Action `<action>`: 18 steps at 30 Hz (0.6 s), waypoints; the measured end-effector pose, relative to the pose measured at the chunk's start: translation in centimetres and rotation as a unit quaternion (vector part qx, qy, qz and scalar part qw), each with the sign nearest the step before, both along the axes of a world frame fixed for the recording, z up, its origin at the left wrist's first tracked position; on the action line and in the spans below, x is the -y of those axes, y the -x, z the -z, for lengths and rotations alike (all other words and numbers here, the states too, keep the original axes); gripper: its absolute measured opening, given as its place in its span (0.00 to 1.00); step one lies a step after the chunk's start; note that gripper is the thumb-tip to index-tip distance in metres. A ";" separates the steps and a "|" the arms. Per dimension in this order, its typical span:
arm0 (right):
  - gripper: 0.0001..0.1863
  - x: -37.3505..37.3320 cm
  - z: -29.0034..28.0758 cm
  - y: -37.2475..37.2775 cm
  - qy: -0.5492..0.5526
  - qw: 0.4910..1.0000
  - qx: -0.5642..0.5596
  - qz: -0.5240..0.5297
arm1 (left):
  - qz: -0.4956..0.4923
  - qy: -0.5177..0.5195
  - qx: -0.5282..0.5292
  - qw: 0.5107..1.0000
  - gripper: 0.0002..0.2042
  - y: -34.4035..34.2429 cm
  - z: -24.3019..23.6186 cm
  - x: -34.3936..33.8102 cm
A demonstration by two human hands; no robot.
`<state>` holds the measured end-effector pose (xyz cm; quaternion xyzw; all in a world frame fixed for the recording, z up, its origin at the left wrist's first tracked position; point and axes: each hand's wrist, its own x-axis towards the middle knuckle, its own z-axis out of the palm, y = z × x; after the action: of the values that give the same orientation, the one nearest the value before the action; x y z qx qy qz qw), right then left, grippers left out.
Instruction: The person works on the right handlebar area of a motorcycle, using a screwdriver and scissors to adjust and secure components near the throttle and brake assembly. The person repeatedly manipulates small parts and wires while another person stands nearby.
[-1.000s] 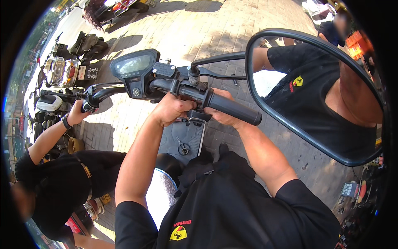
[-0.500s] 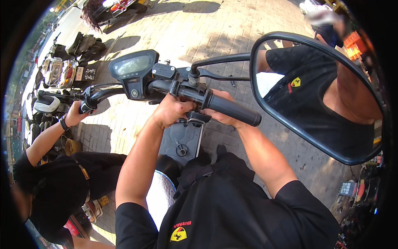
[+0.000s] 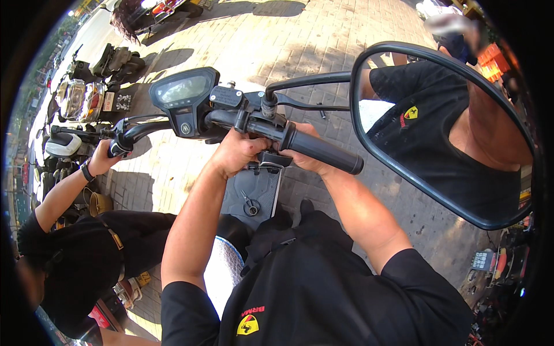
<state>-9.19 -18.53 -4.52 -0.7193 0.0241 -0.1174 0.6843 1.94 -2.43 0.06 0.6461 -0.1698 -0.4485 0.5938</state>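
Note:
Both my hands work at the inner end of the black throttle grip on a scooter handlebar. My left hand is closed, its thumb and fingers pressed against the dark switch housing just under the bar. From the other side my right hand curls behind the grip, its fingers closed at the same housing; the grip hides most of them. A small brake fluid reservoir and the mirror stem sit above my hands. The display is at the handlebar's middle.
A large mirror sticks out at right. At left, another person's hand holds the other handlebar end. Scissors lie on the grey footboard. Parked scooters stand on the paving at far left.
My fingers have shifted slightly at the switch housing, and the housing has tilted and risen a little. The handlebar has turned very slightly; the other person's hand remains on it.

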 end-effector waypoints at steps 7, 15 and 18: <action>0.05 -2.1 -0.8 0.4 -0.258 0.965 0.003 0.035 | 0.004 -0.013 0.025 1.000 0.10 0.0 0.1 0.0; 0.05 -0.8 -0.1 0.3 -0.159 0.987 0.007 0.009 | 0.002 0.010 0.029 1.000 0.12 0.2 -0.1 0.2; 0.06 -0.6 -0.3 0.2 -0.134 0.991 -0.012 -0.012 | 0.018 0.000 0.037 0.999 0.11 0.1 -0.6 0.0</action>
<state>-9.42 -17.92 -4.21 -0.6230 0.0391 -0.0956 0.7754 1.82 -2.44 0.67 0.6593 -0.2034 -0.4348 0.5787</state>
